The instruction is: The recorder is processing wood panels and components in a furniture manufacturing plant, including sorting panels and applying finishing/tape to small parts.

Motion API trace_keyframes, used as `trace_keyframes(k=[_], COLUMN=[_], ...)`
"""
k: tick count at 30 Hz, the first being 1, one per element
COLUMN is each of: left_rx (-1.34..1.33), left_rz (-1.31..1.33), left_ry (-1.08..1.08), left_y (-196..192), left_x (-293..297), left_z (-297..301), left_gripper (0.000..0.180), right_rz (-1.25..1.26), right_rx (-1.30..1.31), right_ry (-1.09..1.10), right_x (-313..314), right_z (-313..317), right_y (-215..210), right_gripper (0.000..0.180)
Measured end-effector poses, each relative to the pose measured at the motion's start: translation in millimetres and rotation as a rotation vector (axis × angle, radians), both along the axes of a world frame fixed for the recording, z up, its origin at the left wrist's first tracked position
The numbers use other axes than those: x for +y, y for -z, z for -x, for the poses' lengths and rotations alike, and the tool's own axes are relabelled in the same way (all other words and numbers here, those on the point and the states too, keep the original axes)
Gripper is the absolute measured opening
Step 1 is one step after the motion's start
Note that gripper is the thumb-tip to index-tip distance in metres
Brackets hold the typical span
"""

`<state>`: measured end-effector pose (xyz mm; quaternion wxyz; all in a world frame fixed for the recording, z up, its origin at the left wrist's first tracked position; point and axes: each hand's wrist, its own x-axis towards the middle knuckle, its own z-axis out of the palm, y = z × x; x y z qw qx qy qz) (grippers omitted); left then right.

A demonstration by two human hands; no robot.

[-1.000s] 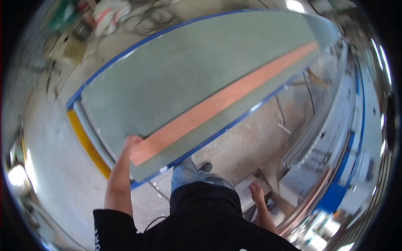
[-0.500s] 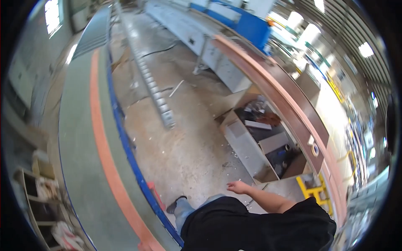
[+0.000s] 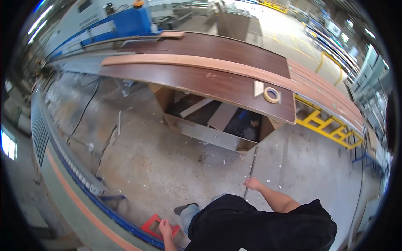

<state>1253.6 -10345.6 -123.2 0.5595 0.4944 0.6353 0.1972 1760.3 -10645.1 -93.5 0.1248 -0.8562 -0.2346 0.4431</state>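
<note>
The left hand [image 3: 165,227] is at the bottom of the frame, left of centre, its fingers half curled and released. It appears in front of a red plastic object [image 3: 151,221], perhaps a stool; whether they touch, I cannot tell. The right hand [image 3: 252,183], right of centre and lower, is also released — its fingers softly bent above the grey floor [image 3: 146,159]. Between the two hands are the person's black shirt [image 3: 259,228], a blue trouser leg and one dark shoe [image 3: 186,208].

The orange-pink strip [image 3: 80,203] is at the lower left, lying lengthwise on a long green table [image 3: 83,226] with a blue edge. Just beside this edge runs a grey slotted rail [image 3: 86,178].

Across the upper middle lies a dark brown panel [image 3: 234,83], with a long pinkish board [image 3: 217,66] on top. Near its right end are a roll of tape [image 3: 271,95] and a small white piece [image 3: 258,88]. Under the panel, an open box [image 3: 217,137] contains flat offcuts.

A yellow frame [image 3: 331,129] is at the right. At the upper left, a white machine [image 3: 71,29] bears a line of dark printing — small and slanted — beside a blue housing [image 3: 132,21].
</note>
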Motion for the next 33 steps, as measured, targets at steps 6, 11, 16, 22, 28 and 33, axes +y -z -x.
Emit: trace_keyframes(k=[6, 11, 16, 22, 28, 33], left_rx=[0.059, 0.202, 0.279, 0.142, -0.283, -0.233], left_rz=[0.377, 0.532, -0.459, -0.368, -0.883, -0.956], left_ry=[0.036, 0.106, 1.318, 1.384, 1.446, 1.495], left_y=[-7, 21, 43, -181, -276, -264], left_x=[4, 64, 182, 220, 133, 13], left_z=[-53, -99, -207, -595, -787, -850], left_gripper=[0.011, 0.02, 0.031, 0.028, 0.025, 0.061], right_rz=[-0.149, -0.295, -0.367, -0.559, -0.705, -0.76], right_rx=[0.093, 0.036, 0.046, -0.266, -0.701, -0.793], right_ry=[0.361, 0.485, 0.547, 0.772, 0.669, 0.783], right_x=[5, 43, 102, 122, 99, 47], right_z=[-28, -61, -117, -185, -260, -337], right_y=[-18, -39, -112, -204, -236, -225], right_gripper=[0.048, 0.049, 0.048, 0.033, 0.026, 0.027])
